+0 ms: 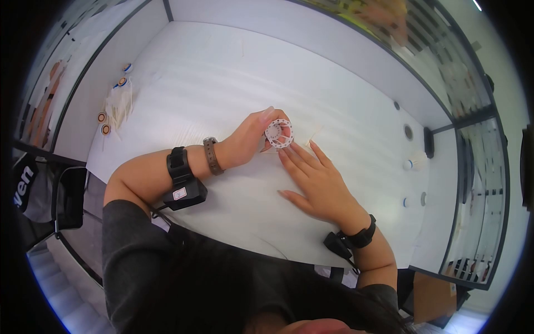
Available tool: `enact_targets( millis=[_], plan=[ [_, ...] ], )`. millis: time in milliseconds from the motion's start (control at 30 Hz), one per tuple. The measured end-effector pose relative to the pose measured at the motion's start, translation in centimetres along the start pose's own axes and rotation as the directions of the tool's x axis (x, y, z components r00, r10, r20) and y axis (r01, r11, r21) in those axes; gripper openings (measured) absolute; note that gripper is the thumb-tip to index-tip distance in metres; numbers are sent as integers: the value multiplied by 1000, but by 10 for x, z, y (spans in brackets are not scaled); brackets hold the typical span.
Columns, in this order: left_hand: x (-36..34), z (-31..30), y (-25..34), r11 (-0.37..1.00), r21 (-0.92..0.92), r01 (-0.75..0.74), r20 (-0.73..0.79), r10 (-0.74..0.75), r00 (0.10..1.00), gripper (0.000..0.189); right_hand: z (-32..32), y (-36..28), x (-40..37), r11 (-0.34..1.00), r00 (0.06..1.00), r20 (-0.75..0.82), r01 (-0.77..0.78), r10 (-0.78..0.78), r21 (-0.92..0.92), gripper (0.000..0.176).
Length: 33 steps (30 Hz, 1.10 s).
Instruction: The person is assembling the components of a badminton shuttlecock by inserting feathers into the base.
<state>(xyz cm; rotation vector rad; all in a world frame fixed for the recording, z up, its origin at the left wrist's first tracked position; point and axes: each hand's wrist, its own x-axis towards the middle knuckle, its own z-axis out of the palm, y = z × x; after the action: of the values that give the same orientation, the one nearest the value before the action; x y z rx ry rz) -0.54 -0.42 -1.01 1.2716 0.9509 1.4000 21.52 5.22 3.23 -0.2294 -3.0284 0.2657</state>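
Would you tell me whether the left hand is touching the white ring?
Touching. The head view shows the left hand gripping the white ring, with fingers closed on its rim.

left hand [251, 139]: fingers curled shut | right hand [318, 183]: flat, palm down, fingers extended

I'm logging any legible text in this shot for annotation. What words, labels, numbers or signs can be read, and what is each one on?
"ven": white letters on black fabric at the left edge, cut off by the frame.
Small white sticker on the black armband unit: too small to read.
Coloured papers behind the glass wall: blurred, unreadable.
White ring in the grip of the left hand: no text seen.
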Motion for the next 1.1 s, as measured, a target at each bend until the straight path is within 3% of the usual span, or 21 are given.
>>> enact_targets(
  millis=[267, 467, 900, 1033, 1100],
  plan=[
    [0, -2, -1, 999, 39, -6, 24, 5, 1000, 62, 9, 2, 0, 996, 997, -79, 15, -7, 92, 64],
    [-1, -4, -1, 999, 27, -45, 58, 43, 997, 61, 14, 6, 0, 999, 987, -160, 1, 5, 34, 58],
    [0, 0, 0, 999, 33, 1, 3, -1, 1000, 65, 13, 1, -4, 999, 995, -99, -7, 2, -49, 64],
    [-1, -2, -3, 999, 44, -7, 17, 7, 1000, 64, 12, 0, -2, 997, 971, -232, -36, 52, 73, 68],
    [-1, -1, -3, 999, 43, -15, 11, 15, 1000, 64, 14, 0, -1, 996, 934, -348, -57, 79, 74, 54]
  ],
)
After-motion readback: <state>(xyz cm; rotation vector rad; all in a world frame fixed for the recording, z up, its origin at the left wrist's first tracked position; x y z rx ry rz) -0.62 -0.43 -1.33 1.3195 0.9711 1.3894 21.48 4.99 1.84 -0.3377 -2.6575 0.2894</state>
